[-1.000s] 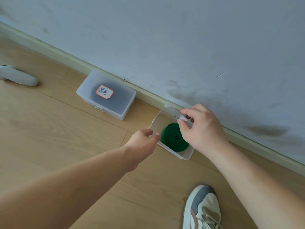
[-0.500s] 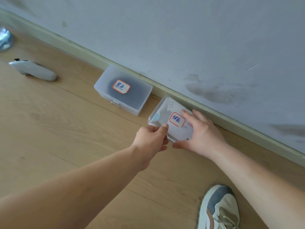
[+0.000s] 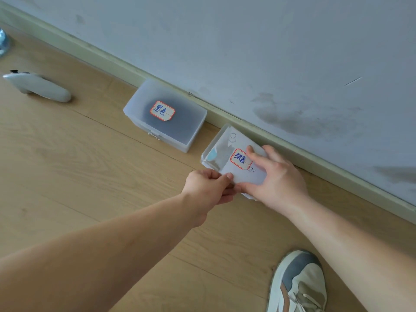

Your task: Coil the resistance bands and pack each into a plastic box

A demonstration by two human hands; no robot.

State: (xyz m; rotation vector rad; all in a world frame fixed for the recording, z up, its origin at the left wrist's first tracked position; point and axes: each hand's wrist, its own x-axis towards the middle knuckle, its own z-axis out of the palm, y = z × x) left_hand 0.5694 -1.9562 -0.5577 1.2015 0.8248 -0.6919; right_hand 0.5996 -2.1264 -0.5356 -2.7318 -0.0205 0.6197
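A translucent plastic box (image 3: pixel 221 146) with a red-bordered label lies on the wooden floor against the baseboard, its lid down. A trace of the green band (image 3: pixel 212 154) shows through the lid's left side; the rest is hidden. My right hand (image 3: pixel 278 176) presses flat on the lid, fingers straight over the label. My left hand (image 3: pixel 208 188) pinches the box's front edge with curled fingers. To the left stands a second closed box (image 3: pixel 180 129), labelled, with a dark band inside.
The baseboard (image 3: pixel 326 164) and the grey wall run right behind both boxes. A white handheld device (image 3: pixel 38 87) lies on the floor at far left. A shoe (image 3: pixel 299 282) stands at the bottom right.
The lid, held open over the green coiled band a second ago, has come down shut. My right hand went from holding the lid to pressing flat on it.
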